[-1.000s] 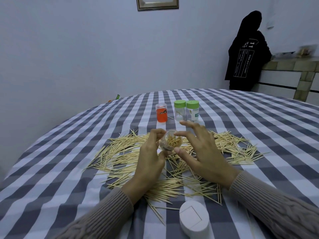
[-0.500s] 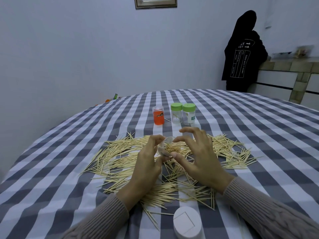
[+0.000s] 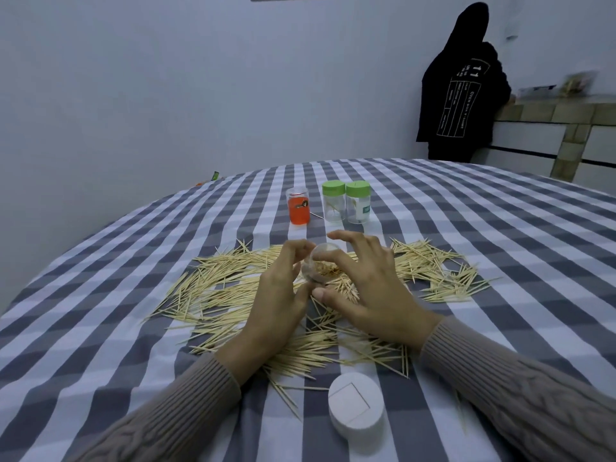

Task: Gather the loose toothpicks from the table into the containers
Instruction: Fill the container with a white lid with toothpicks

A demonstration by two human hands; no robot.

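Note:
Several loose toothpicks (image 3: 220, 288) lie spread over the grey-and-white checked tablecloth (image 3: 100, 345). My left hand (image 3: 280, 301) holds a small clear container (image 3: 320, 266) with toothpicks inside, tilted just above the pile. Right beside it, my right hand (image 3: 363, 288) has curled fingers over the container's mouth and its thumb below. Whether it pinches any toothpicks is hidden. A white round lid (image 3: 356, 406) lies near the front edge.
Behind the pile stand an orange container (image 3: 298, 208) and two clear jars with green lids (image 3: 333, 203) (image 3: 358, 203). A person in black (image 3: 461, 88) stands at a counter at the far right, beyond the table.
Both hands and the clear container have sunk slightly toward the pile. My right fingers have closed in over the container's mouth.

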